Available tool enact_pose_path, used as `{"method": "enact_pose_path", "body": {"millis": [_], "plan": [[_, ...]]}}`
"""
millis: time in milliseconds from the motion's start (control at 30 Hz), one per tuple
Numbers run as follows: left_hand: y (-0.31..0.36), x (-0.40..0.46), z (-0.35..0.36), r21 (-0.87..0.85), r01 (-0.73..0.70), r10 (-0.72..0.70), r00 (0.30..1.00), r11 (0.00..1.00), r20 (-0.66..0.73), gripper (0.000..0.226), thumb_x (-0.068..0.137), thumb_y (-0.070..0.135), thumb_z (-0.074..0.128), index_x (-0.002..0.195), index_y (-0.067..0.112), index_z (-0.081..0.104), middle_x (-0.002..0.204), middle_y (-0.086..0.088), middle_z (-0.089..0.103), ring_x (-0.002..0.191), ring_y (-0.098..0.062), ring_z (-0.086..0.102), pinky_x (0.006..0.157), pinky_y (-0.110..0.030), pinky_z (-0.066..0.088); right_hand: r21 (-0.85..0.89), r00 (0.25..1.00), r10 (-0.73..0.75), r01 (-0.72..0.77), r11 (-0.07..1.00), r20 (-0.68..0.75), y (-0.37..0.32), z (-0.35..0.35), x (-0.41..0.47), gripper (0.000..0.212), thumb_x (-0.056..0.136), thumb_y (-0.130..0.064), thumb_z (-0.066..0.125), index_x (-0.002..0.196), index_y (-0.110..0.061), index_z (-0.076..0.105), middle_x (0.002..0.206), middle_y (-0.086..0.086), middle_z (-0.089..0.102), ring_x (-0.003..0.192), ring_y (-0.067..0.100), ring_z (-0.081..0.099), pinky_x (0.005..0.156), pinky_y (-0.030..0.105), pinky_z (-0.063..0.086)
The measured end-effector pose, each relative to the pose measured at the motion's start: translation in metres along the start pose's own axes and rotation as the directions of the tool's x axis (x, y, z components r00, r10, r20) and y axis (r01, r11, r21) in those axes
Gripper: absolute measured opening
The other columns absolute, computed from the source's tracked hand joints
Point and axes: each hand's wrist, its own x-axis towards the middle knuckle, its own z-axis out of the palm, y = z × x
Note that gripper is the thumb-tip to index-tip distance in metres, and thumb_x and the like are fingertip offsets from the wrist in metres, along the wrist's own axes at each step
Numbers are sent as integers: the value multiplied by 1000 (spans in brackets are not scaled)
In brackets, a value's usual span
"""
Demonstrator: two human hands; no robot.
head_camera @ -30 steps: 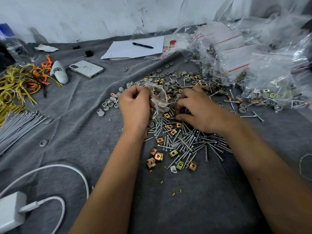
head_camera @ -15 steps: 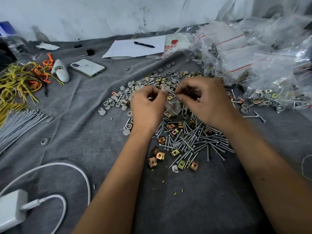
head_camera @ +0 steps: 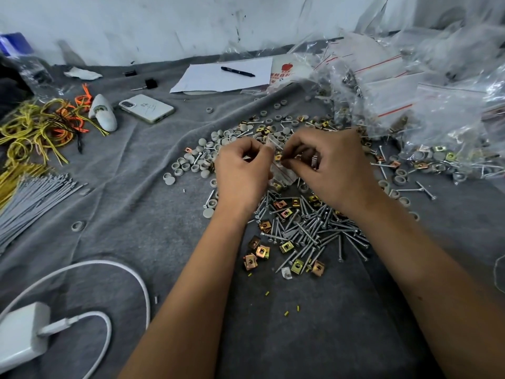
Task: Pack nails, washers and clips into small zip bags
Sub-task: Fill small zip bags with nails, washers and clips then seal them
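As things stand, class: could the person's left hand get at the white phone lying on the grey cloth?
Probably not yet: the left hand pinches the small zip bag together with the right hand. The cloth toward the phone looks unobstructed once it lets go.

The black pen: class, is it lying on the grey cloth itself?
No. The black pen lies on the white sheet of paper, which rests on the grey cloth near the wall.
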Motion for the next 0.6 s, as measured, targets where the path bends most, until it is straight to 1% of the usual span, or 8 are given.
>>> {"method": "enact_pose_path", "body": {"millis": [133,200,267,333,400,467,533,600], "plan": [[2,0,-3,-55,2,-4,999,998,-33,27,92,19,65,72,1,63,57,-19,59,50,-24,56,55,-38,45,-12,1000,-24,24,1000,14,5,-1,2,13,90,-8,76,102,-13,76,94,-2,76,84,5,70,78,15,55],[4,0,-5,-95,-3,-4,997,995,-76,27,87,19,63,69,-2,60,60,-26,57,53,-26,53,54,-40,44,-20,1000,-12,12,1000,-10,8,-2,4,12,91,-11,76,103,-12,76,94,-3,75,82,-3,66,77,12,52],[5,1,-8,-124,-10,-6,992,992,-127,26,88,15,62,67,-1,59,59,-20,55,53,-24,51,55,-36,42,-27,999,3,-4,1000,-43,10,-2,4,12,90,-12,76,102,-12,76,93,-6,72,79,-14,59,74,2,43],[5,2,-10,-131,-10,-14,983,991,-185,27,91,10,61,67,-2,58,62,-16,55,59,-24,50,60,-38,42,-45,999,15,-17,999,-48,10,-1,3,13,89,-12,77,102,-13,75,94,-8,70,79,-17,56,76,2,41],[5,4,-12,-164,-4,-37,969,986,-246,24,91,6,60,68,1,58,65,-16,53,63,-25,48,62,-39,40,-78,998,35,-31,996,55,10,0,3,15,88,-15,78,103,-17,75,97,-6,70,81,-10,57,81,15,49],[7,5,-14,-202,-3,-59,953,979,-298,21,90,3,59,69,2,59,67,-16,51,65,-26,46,62,-40,38,-191,968,83,-38,981,236,10,3,0,19,88,-26,79,105,-21,75,100,-6,67,88,8,61,83,29,51],[7,5,-14,-227,-6,-70,943,974,-325,21,90,2,58,68,4,58,66,-14,50,65,-26,45,62,-39,36,-332,937,139,-26,943,321,9,8,-2,27,86,-41,79,107,-25,73,101,-9,57,95,16,59,79,29,45],[8,5,-13,-245,-8,-75,941,969,-330,21,90,1,58,69,2,58,66,-14,49,64,-25,44,61,-37,35,-391,933,194,-64,918,303,7,11,-2,31,84,-47,78,107,-26,72,102,-8,56,96,17,57,77,29,42]]}}
